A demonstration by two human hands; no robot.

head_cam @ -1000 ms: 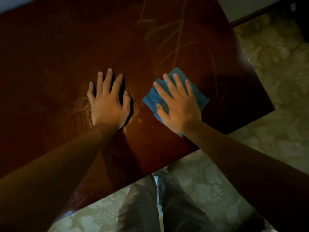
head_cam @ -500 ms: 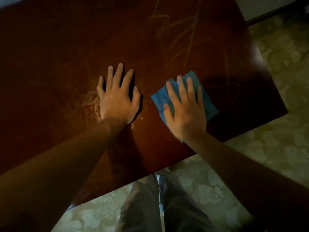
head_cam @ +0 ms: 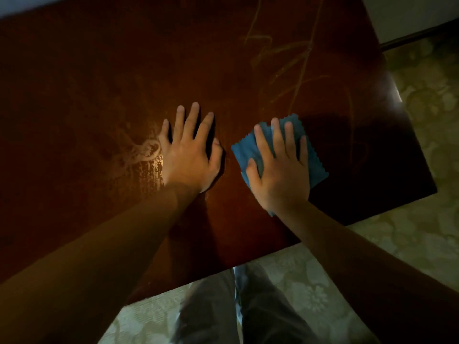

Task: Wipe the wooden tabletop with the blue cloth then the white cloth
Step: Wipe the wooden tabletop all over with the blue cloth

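Both hands have barely shifted over the last second; only the view has drifted. Flat-fingered, the right hand (head_cam: 280, 172) presses the small blue zigzag-edged cloth (head_cam: 314, 165) onto the dark polished wooden tabletop (head_cam: 99, 83), near its right corner. Beside it, the left hand (head_cam: 190, 155) rests spread on bare wood. Pale smears (head_cam: 142, 152) lie left, scribbled streaks (head_cam: 293, 58) beyond. A rightward stroke could run off the near edge; open room lies ahead and left. No white cloth shows, though dimness may hide it.
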